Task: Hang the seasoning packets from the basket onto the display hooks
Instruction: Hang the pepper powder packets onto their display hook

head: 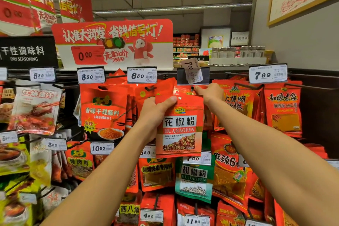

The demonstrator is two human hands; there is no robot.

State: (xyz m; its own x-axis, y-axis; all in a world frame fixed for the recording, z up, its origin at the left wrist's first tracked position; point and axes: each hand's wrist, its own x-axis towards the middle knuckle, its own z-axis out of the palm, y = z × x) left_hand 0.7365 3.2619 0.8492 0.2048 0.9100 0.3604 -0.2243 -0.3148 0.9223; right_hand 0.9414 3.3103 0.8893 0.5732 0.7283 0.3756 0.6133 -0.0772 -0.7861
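Left fingers (pixel 146 104) are curling round the top left edge of a red HUAJIAOFEN packet (pixel 180 130), thumb lying along its upper edge just beside the punched hang hole. Left hand (pixel 154 115) is holding the packet upright, face to the camera, in front of the display, its hole sitting just below the hook tip (pixel 192 89).

Right hand (pixel 211 94) is reaching up on the other side, fingers bunched narrow, index finger pointing at and touching the hook tip. Whether it is pinching the hook or the packets hanging behind it, cannot tell.

More red packets of the same kind (pixel 183 90) are hanging on that hook behind the held one. Above the hook, a clear tag holder (pixel 192 76) is carrying a crooked price label reading 7.00.

Neighbours: a red dipping-spice packet (pixel 103 112) is hanging to the left under an 8.50 tag (pixel 91 76); a 6.80 tag (pixel 142 75) is sitting between them. A green HUJIAOFEN packet (pixel 194 180) is hanging below the held one. Right side is showing more red packets under a 7.99 tag (pixel 267 74). A red promo sign (pixel 112 42) is standing on top of the rack, with a black DRY SEASONING sign (pixel 25 52) at left.
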